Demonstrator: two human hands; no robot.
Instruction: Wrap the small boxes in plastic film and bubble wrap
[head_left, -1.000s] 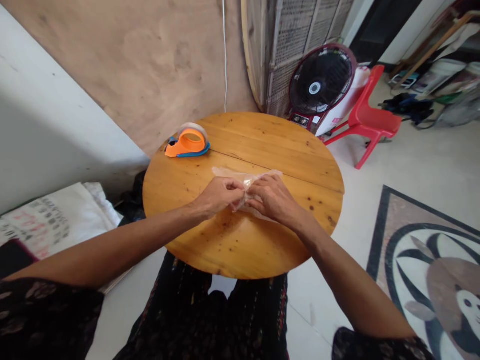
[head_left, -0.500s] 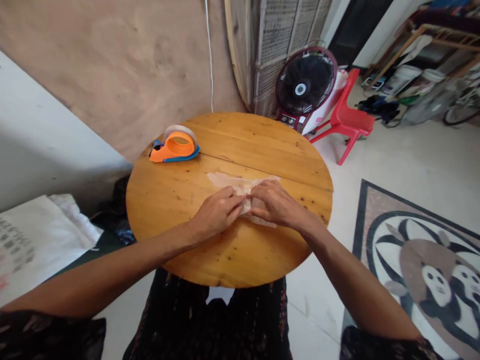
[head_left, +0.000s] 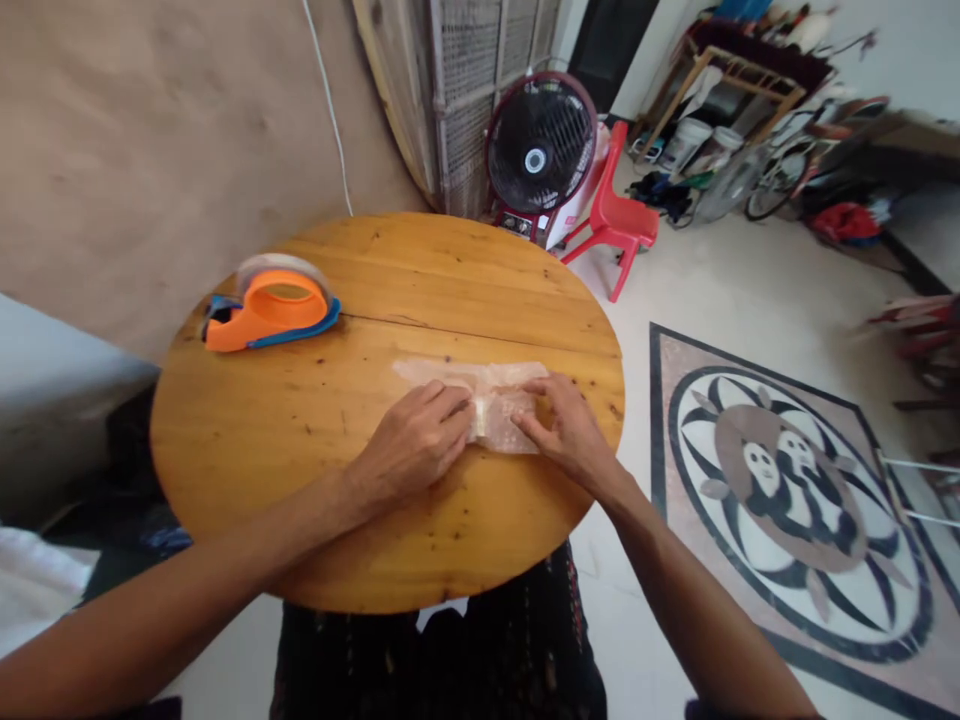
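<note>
A translucent sheet of bubble wrap [head_left: 506,415] lies on the round wooden table [head_left: 330,540], with a narrow pale strip or fold across its middle. At its left part is my left hand [head_left: 416,440], fingers bent together and gripping the wrap beside that strip; the fingertips are partly hidden. My right hand [head_left: 566,425] rests over the wrap's right end, its thumb and forefinger spread apart. Whether something is wrapped inside the sheet, I cannot tell.
An orange and blue tape dispenser [head_left: 277,305] with a roll of tape stands at the table's back left. Behind the table are a dark red fan [head_left: 540,145] and a small red chair [head_left: 619,215]. A panda-patterned floor panel [head_left: 787,480] lies to the right.
My right hand has moved right and spread its fingers, uncovering more of the bubble wrap. My left hand stays at the wrap. The camera view has turned to the right.
</note>
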